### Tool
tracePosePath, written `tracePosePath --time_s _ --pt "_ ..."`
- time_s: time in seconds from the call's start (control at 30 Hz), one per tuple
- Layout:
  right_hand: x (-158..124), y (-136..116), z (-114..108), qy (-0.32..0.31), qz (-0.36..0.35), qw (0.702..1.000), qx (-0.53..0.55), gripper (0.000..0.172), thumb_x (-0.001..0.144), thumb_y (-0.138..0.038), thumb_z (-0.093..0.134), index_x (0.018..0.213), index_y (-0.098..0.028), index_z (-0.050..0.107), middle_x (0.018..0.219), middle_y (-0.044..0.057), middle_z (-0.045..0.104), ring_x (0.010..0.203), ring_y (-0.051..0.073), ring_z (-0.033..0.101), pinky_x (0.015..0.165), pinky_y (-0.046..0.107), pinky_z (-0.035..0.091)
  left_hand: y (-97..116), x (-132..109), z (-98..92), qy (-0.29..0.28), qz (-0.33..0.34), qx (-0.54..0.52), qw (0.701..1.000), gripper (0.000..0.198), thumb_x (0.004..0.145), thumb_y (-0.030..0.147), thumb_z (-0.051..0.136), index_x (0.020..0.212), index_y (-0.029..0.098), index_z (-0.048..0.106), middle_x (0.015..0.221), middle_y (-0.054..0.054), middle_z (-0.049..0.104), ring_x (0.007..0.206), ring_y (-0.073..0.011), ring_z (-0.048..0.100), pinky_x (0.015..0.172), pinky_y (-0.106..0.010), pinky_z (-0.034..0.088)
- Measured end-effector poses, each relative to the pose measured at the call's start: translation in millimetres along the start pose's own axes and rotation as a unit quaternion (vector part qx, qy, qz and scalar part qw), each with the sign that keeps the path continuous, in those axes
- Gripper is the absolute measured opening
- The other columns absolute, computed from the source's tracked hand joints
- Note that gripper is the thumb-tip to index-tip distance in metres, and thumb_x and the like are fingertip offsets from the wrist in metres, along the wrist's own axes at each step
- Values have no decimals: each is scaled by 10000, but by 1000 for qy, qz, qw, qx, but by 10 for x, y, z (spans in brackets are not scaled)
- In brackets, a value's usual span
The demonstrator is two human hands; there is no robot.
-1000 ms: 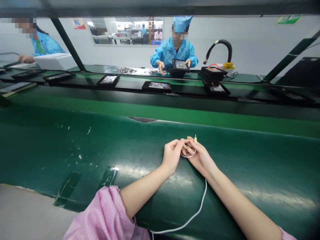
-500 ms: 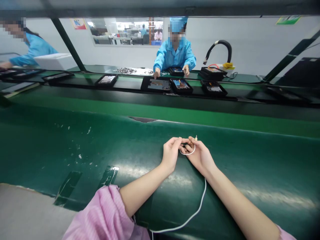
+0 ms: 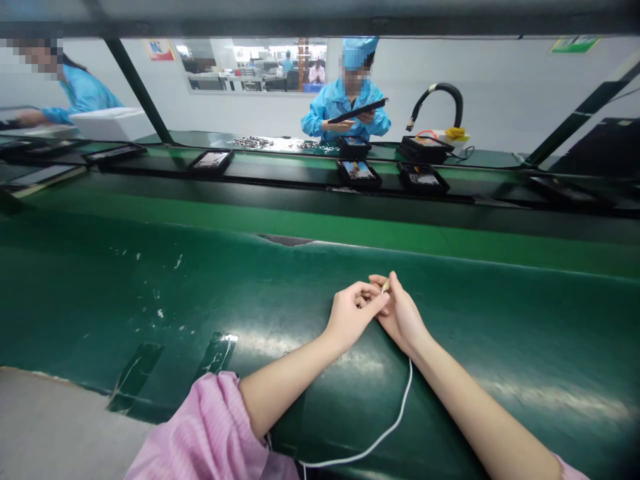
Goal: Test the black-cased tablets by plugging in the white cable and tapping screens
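Observation:
Both my hands rest together on the green mat (image 3: 150,287) in front of me. My right hand (image 3: 403,317) pinches the gold plug end of a thin white cable (image 3: 395,420), with the tip showing between its fingers. My left hand (image 3: 350,313) is curled against the right one, its fingertips touching the cable near the plug. The cable runs back from my right wrist over the mat toward my body, past my pink sleeve (image 3: 210,433).
A conveyor (image 3: 280,170) across the bench carries black tablet-like devices (image 3: 357,172). A person in blue (image 3: 345,110) opposite holds a dark device up. Another person in blue (image 3: 75,93) works at far left. A black hose arm (image 3: 440,93) stands at right.
The small cable loop between my hands has closed up and my hands have drawn together. The person opposite has lifted a device off the bench; one tablet is gone from the conveyor.

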State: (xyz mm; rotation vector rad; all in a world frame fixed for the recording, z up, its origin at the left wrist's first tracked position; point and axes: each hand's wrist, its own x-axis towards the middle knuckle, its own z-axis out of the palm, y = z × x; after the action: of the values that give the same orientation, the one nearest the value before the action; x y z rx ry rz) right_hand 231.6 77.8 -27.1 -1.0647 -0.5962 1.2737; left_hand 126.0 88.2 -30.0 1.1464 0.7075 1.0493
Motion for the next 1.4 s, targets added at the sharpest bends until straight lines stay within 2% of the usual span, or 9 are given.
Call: tracePosePath --time_s 0.07,0.17,0.27,0.47,0.63,0.8,0.93,1.13,1.4 --pt "-16 -9 -1 10 -22 999 -43 610 518 -725 805 774 -179 713 623 -7 538 485 98 465 387 210 333 1 -2 -19 -4 1 27 1000 268 726 397 755 734 153 645 612 -17 661 545 -124 571 557 -239 409" --pt "-29 -37 -20 39 -90 990 -101 582 563 -712 790 806 -185 739 615 -31 484 447 59 364 377 198 269 -1 -7 -28 -8 3 54 998 277 759 415 722 711 154 646 640 -24 663 557 -119 545 554 -239 394" --pt "-2 -78 -55 71 -126 986 -85 538 534 -668 833 766 -195 723 600 -41 490 432 42 333 387 192 257 -11 -10 -23 -2 3 67 998 289 778 432 698 722 154 641 648 -14 641 570 -114 523 554 -233 392" --pt "82 -102 -73 90 -100 991 18 491 449 -524 930 675 -172 674 602 -32 515 515 69 435 481 197 403 -18 -4 -30 13 1 76 997 282 801 421 679 746 147 641 630 2 598 576 -109 518 569 -227 416" --pt "73 -79 -35 88 -65 992 62 518 397 -483 956 661 -168 641 653 -19 563 532 79 457 459 200 415 10 -20 -22 -4 3 74 997 319 840 472 606 795 160 653 644 -9 620 567 -121 548 578 -241 438" --pt "19 -79 7 36 -73 996 39 485 481 -491 933 573 -178 574 583 -31 504 505 91 439 422 210 384 18 -25 -15 -4 8 71 997 343 833 511 589 753 179 625 633 -1 604 545 -115 514 560 -239 415" --pt "11 -69 6 33 -84 996 9 485 494 -522 921 572 -179 586 592 -18 514 495 91 425 412 220 372 21 -23 -12 -4 9 57 998 356 818 524 601 721 181 600 622 6 588 524 -104 480 542 -236 392" --pt "45 -48 -21 21 -88 996 0 487 523 -552 900 584 -189 581 511 -55 411 487 94 391 440 227 360 -6 -7 -7 2 7 31 999 360 814 524 606 758 169 599 646 3 595 505 -94 462 496 -225 359" --pt "7 -44 -16 11 -83 996 -18 566 554 -558 889 497 -196 458 492 -56 398 461 88 395 472 248 384 11 -3 -2 2 21 19 1000 310 798 477 636 714 181 597 627 3 586 571 -118 535 615 -252 443"
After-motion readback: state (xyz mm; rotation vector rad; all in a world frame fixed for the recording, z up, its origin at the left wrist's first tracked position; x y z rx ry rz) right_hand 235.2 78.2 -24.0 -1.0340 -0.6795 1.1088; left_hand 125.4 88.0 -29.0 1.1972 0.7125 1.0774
